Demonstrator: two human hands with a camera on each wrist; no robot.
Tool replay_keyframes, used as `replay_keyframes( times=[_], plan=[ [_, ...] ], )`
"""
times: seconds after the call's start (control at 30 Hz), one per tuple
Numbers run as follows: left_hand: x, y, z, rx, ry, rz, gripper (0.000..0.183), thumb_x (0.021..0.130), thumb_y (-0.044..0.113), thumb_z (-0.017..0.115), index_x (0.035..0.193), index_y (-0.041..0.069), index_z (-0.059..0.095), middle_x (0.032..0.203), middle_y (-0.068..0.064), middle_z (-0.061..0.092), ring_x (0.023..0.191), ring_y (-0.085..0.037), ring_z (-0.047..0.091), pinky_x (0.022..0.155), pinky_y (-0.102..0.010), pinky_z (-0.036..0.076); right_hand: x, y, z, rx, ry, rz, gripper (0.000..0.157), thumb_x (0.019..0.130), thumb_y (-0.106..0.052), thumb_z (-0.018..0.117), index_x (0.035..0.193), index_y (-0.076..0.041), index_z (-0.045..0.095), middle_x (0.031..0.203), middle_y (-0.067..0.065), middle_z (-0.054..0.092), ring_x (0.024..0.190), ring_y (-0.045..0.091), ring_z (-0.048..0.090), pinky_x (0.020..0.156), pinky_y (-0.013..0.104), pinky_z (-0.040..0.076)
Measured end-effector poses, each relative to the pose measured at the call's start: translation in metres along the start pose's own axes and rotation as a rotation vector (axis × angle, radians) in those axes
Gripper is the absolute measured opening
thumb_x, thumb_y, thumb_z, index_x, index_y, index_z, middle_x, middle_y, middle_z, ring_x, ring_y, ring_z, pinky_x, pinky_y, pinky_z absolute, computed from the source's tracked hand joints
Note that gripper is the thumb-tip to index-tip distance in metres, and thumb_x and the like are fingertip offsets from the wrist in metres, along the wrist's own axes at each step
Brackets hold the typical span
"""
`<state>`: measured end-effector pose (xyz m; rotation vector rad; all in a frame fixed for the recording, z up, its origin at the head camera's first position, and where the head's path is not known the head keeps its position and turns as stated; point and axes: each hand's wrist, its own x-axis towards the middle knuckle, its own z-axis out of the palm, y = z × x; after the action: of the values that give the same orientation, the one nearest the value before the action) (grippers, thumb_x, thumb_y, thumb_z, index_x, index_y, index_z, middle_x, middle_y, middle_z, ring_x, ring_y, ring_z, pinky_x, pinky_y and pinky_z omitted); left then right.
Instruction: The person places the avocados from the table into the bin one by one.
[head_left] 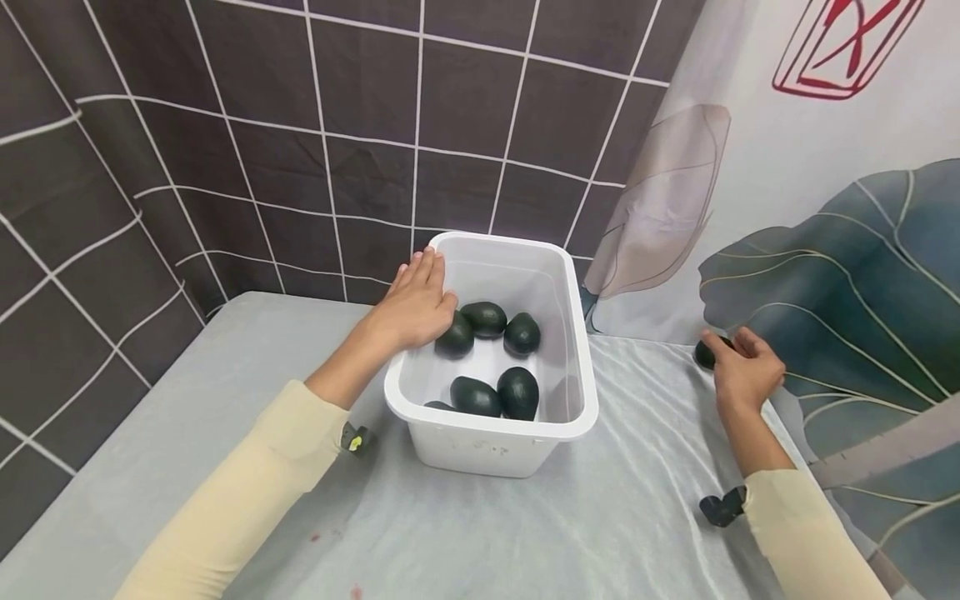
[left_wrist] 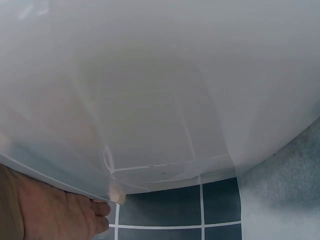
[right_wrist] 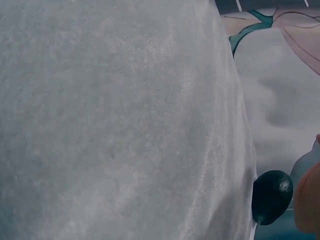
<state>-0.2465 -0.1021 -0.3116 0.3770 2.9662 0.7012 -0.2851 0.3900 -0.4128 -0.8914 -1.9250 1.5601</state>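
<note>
A white plastic tub (head_left: 491, 450) stands on the cloth-covered surface, with several dark green avocados (head_left: 517, 393) lying on its bottom. My left hand (head_left: 414, 307) lies over the tub's left rim, fingers extended, its thumb side above one avocado (head_left: 454, 337). From the left wrist, the tub's outer wall (left_wrist: 150, 100) fills most of the view, the hand at lower left. Far to the right, my right hand (head_left: 750, 372) pinches another avocado (head_left: 703, 356) at the surface's edge. The right wrist view shows that avocado (right_wrist: 272, 197) beside a fingertip (right_wrist: 307, 202).
A dark curtain with a white grid (head_left: 360, 100) hangs behind and to the left. A leaf-patterned curtain (head_left: 847, 275) hangs along the right edge. Grey wrinkled cloth (head_left: 637, 467) covers the surface between the tub and my right hand.
</note>
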Motion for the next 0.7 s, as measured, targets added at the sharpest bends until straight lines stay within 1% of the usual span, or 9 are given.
replay_keyframes(
  times=[0.13,0.2,0.33,0.47,0.53,0.63,0.7],
  plan=[
    [0.001,0.000,0.000,0.001,0.000,0.001,0.079,0.117,0.037,0.027,0.179,-0.005,0.002,0.190,-0.022,-0.009,0.179,-0.039,-0.008,0.147,-0.050,-0.005,0.001,0.001,-0.002,0.006,0.000,0.021,0.073,0.090,-0.033,0.097,0.157,-0.025,0.069,0.149,-0.017,0.067,0.155,0.010,0.057,0.131,0.025,0.044],
    [0.001,0.001,0.001,0.003,-0.001,0.002,0.078,0.117,0.037,0.027,0.179,-0.005,0.002,0.190,-0.022,-0.009,0.179,-0.039,-0.008,0.147,-0.050,-0.005,0.002,0.002,-0.004,0.007,-0.001,0.026,0.074,0.090,-0.033,0.097,0.158,-0.025,0.067,0.151,-0.016,0.066,0.155,0.010,0.056,0.131,0.026,0.045],
    [-0.001,-0.001,0.001,-0.002,-0.006,0.003,0.078,0.117,0.036,0.027,0.178,-0.005,0.002,0.190,-0.022,-0.009,0.179,-0.039,-0.009,0.147,-0.050,-0.005,0.003,0.006,-0.003,-0.002,0.004,0.036,0.076,0.090,-0.033,0.097,0.159,-0.025,0.066,0.148,-0.018,0.065,0.157,0.011,0.053,0.131,0.025,0.044],
    [-0.001,-0.002,0.001,-0.002,-0.002,0.004,0.079,0.117,0.037,0.027,0.178,-0.005,0.002,0.190,-0.022,-0.009,0.179,-0.039,-0.008,0.147,-0.049,-0.005,0.005,0.009,-0.003,-0.030,0.004,0.037,0.079,0.090,-0.037,0.096,0.161,-0.023,0.064,0.146,-0.019,0.065,0.158,0.011,0.051,0.132,0.024,0.042],
    [-0.001,-0.002,0.001,0.000,0.003,0.005,0.079,0.117,0.037,0.027,0.178,-0.005,0.002,0.190,-0.022,-0.010,0.179,-0.039,-0.008,0.147,-0.049,-0.005,0.006,0.009,-0.002,-0.048,0.001,0.035,0.080,0.090,-0.039,0.096,0.162,-0.023,0.064,0.149,-0.018,0.065,0.159,0.013,0.050,0.133,0.025,0.041],
    [0.000,-0.002,0.000,-0.005,0.008,0.010,0.079,0.117,0.038,0.026,0.178,-0.005,0.002,0.190,-0.022,-0.009,0.179,-0.039,-0.008,0.147,-0.049,-0.005,0.008,0.010,-0.001,-0.089,-0.005,0.040,0.083,0.091,-0.043,0.094,0.164,-0.024,0.061,0.161,-0.012,0.062,0.162,0.015,0.046,0.134,0.026,0.041],
    [0.000,-0.002,0.000,-0.007,0.006,0.009,0.079,0.117,0.038,0.026,0.179,-0.005,0.002,0.190,-0.022,-0.009,0.179,-0.039,-0.008,0.147,-0.049,-0.005,0.009,0.011,0.000,-0.115,-0.009,0.045,0.084,0.092,-0.046,0.092,0.166,-0.025,0.059,0.168,-0.008,0.058,0.164,0.016,0.042,0.135,0.027,0.040]
  ],
)
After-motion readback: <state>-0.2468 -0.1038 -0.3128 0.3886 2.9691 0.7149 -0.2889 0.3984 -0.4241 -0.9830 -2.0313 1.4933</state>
